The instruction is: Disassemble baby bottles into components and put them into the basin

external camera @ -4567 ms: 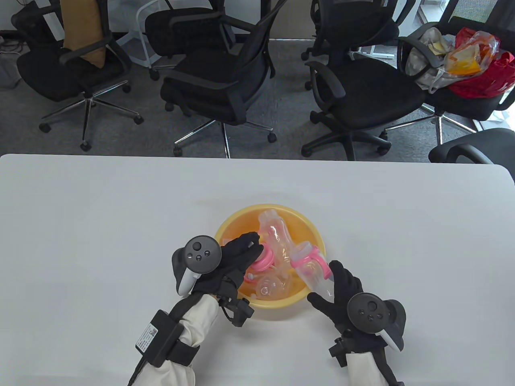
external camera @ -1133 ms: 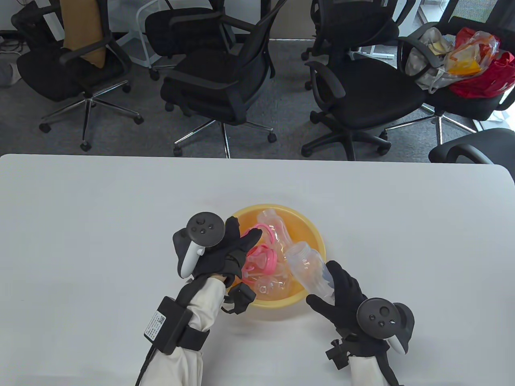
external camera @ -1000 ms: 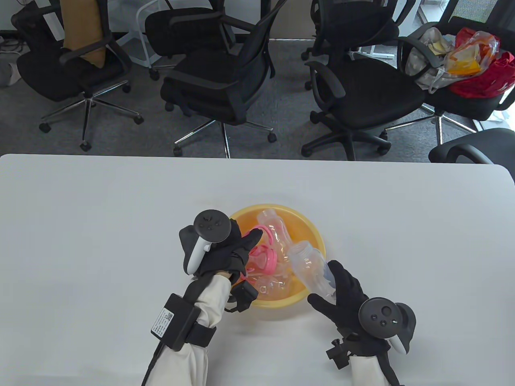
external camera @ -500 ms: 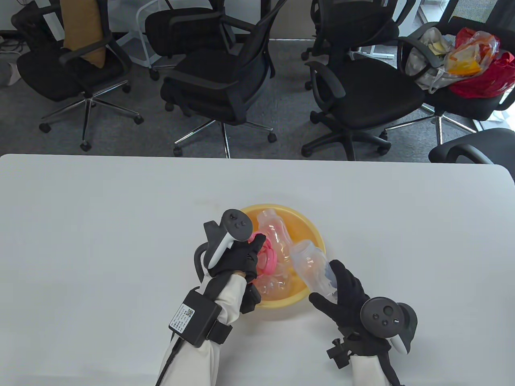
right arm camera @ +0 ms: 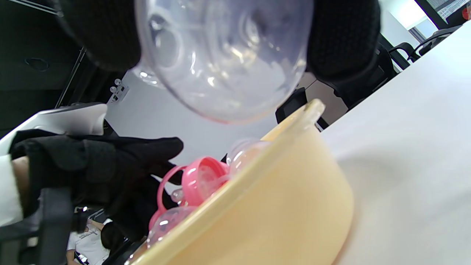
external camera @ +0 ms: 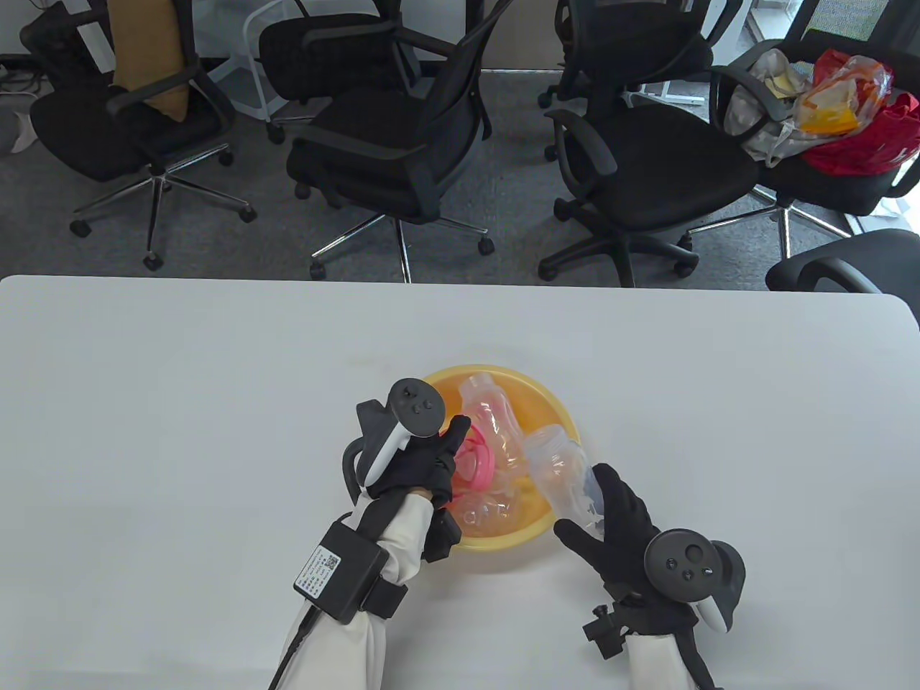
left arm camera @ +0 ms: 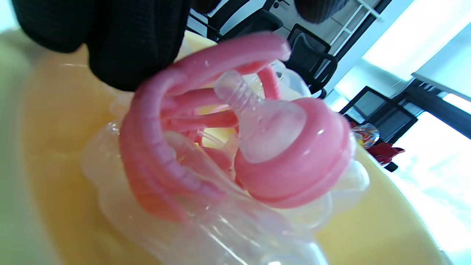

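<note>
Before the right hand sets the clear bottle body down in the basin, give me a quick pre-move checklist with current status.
1. Bottle body gripped by right hand: ok, fingers wrap its lower end.
2. Collar and nipple off the body: ok, its open neck is bare.
3. Body positioned over the yellow basin: ok, neck end hangs above the right rim.
4. Left hand clear of the drop spot: not ok, it is over the basin at the pink collar with nipple.
5. Pink collar released: cannot tell, fingers touch its handle loop.
6. Basin has room: ok, though other clear parts already lie inside.
</note>
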The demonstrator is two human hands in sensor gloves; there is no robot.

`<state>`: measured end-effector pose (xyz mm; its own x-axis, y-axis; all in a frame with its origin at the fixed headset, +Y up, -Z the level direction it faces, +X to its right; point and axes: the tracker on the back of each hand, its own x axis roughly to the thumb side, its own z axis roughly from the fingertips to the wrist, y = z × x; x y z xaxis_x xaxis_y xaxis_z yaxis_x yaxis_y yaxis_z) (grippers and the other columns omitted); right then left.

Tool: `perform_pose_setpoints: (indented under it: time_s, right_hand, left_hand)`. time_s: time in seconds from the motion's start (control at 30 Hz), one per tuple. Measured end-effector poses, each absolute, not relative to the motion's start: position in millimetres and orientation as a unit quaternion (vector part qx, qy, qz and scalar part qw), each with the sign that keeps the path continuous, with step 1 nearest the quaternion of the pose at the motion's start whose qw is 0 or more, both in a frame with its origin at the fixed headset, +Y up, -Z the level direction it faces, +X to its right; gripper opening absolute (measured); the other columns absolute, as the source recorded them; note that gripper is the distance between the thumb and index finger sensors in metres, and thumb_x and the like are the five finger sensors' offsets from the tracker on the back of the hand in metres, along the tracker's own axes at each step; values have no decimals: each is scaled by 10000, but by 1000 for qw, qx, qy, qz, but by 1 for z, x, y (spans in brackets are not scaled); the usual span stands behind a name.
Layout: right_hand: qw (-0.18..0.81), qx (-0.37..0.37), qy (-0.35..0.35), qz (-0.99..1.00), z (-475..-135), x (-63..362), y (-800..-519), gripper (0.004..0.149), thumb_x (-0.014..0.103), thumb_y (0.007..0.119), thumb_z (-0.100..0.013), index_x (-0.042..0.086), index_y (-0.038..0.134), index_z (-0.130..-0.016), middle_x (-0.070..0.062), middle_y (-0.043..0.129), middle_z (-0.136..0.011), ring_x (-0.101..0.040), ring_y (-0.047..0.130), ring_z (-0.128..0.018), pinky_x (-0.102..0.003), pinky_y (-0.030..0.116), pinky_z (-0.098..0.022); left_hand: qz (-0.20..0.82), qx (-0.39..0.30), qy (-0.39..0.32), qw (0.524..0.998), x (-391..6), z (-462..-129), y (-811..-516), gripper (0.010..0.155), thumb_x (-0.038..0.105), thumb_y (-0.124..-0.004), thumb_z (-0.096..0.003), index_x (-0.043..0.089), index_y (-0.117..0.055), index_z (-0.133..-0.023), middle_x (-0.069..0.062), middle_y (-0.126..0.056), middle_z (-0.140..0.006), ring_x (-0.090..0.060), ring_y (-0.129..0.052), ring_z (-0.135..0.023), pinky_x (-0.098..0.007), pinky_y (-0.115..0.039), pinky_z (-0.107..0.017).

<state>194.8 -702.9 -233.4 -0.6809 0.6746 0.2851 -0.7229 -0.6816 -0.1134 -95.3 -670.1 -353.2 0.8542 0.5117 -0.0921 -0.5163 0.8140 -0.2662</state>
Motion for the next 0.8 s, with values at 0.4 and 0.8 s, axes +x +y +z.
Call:
perform_pose_setpoints:
  time_s: [0.4, 0.8]
  right_hand:
    - [442, 104, -86, 887, -245, 180, -694, 845, 484, 693, -590, -51, 300, -1113, -331, 511, -1064, -568, 603, -817, -583, 690, -609]
    - [381, 5, -8, 925, -288, 159, -671, 837, 449, 696, -601, -85, 296, -1106, -363, 501, -1055, -600, 591, -819, -614, 666, -613]
  left_hand:
    - [422, 85, -132, 893, -136, -298, -638, 693, 430, -609, -650, -88, -586, -1110, -369, -828, -895, -462, -950, -639, -604, -802, -471]
    - [514, 177, -188, 818, -167, -264, -645, 679, 419, -603, -656, -93, -603, -1102, -379, -817, -909, -479, -940, -658, -616, -793, -482]
